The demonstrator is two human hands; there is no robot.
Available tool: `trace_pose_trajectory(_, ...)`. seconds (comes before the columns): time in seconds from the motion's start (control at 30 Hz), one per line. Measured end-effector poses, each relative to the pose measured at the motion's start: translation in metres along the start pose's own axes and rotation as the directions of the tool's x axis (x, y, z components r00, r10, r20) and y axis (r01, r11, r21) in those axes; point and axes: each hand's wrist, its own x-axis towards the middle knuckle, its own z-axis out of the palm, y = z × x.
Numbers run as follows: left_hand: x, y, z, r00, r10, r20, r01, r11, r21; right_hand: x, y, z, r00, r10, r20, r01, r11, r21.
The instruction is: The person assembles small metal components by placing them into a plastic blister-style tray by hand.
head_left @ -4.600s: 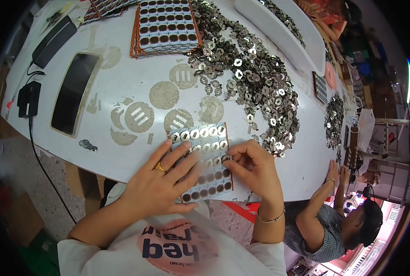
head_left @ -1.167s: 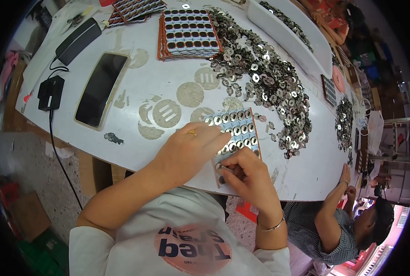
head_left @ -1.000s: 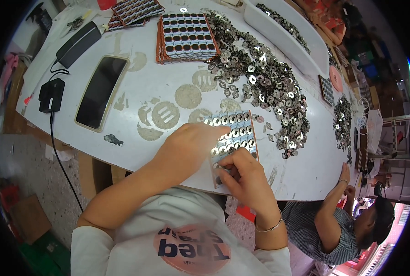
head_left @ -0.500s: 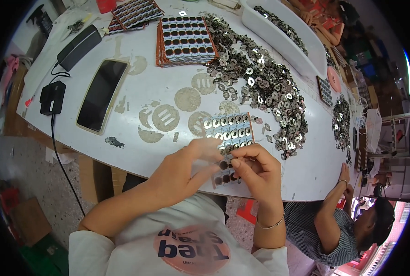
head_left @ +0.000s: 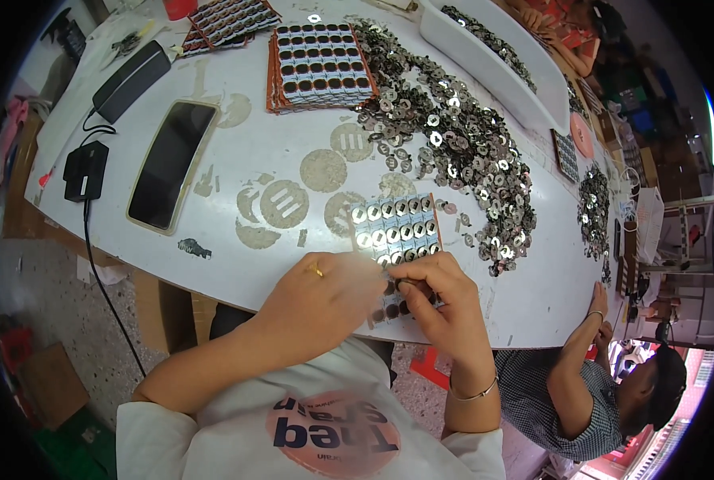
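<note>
A small panel (head_left: 395,222) with rows of round cells lies in front of me on the white table. Shiny metal discs sit in its far rows, and the nearer cells are dark. Over its left edge is my left hand (head_left: 317,300), back upward with a gold ring, its fingertips smeared by motion. My right hand (head_left: 445,304) is at the panel's right side, thumb and forefinger brought together above the nearer rows. Any piece between them is too small to make out. A large heap of loose metal discs (head_left: 453,136) spreads beyond the panel.
A stack of similar panels (head_left: 322,68) stands at the back, beside a long white bin (head_left: 493,60) holding discs. To the left are a phone (head_left: 173,164), a black box-shaped device (head_left: 131,80) and a cabled adapter (head_left: 86,170). Another person (head_left: 581,392) works at the right edge.
My left hand has moved in toward the right fingertips and turned so that its back and ring show. My right hand remains almost in place over the panel.
</note>
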Motion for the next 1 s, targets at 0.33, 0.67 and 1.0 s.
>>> trace_pose_trajectory(0.33, -0.012, 0.010, 0.006, 0.989, 0.059, 0.137, -0.108, 0.916, 0.386, 0.001, 0.008, 0.000, 0.977, 0.187, 0.099, -0.206, 0.949, 0.241)
trace_pose_trajectory(0.67, -0.012, 0.009, 0.011, 0.993, 0.071, 0.094, -0.106, 0.890, 0.443, 0.001, 0.012, 0.006, 0.961, 0.269, 0.065, -0.276, 0.944, 0.180)
trace_pose_trajectory(1.0, -0.013, 0.010, 0.014, 0.996, 0.068, 0.060, -0.087, 0.895, 0.438, -0.004, 0.000, 0.008, 0.988, 0.152, -0.029, -0.154, 0.985, -0.079)
